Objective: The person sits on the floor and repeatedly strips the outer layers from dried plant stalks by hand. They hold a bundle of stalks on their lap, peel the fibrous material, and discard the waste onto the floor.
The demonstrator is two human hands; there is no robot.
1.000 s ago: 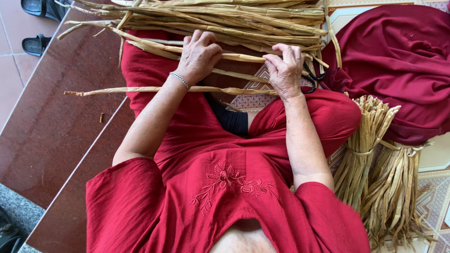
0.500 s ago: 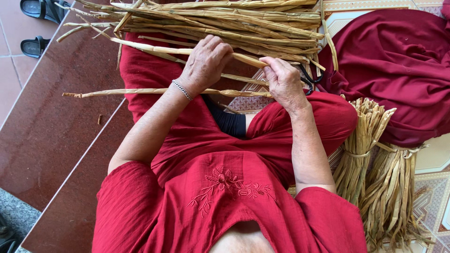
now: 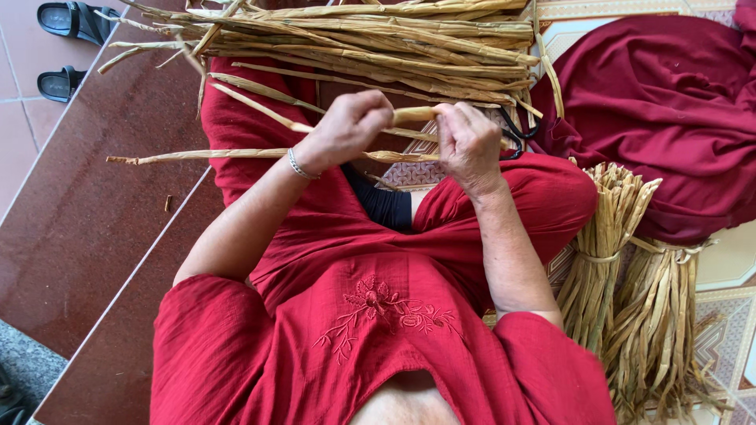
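I sit cross-legged in red clothes. My left hand (image 3: 348, 126) and my right hand (image 3: 466, 142) are both closed around one dried tan stalk (image 3: 413, 115), lifted a little above my lap. The stalk's thin end runs up to the left (image 3: 252, 105). A loose pile of similar dried stalks (image 3: 378, 39) lies across my knees just beyond the hands. Another single stalk (image 3: 205, 155) lies across my left thigh under the left wrist, which wears a thin bracelet.
Two tied bundles of dried stalks (image 3: 622, 267) stand at my right side. A dark red cloth (image 3: 669, 102) lies heaped at the upper right. Black sandals (image 3: 71, 47) sit at the upper left on the brown tiled floor (image 3: 79, 220).
Both hands left the pile, closed on one stalk and raised it toward me. The stalk's thin end swung up to the left.
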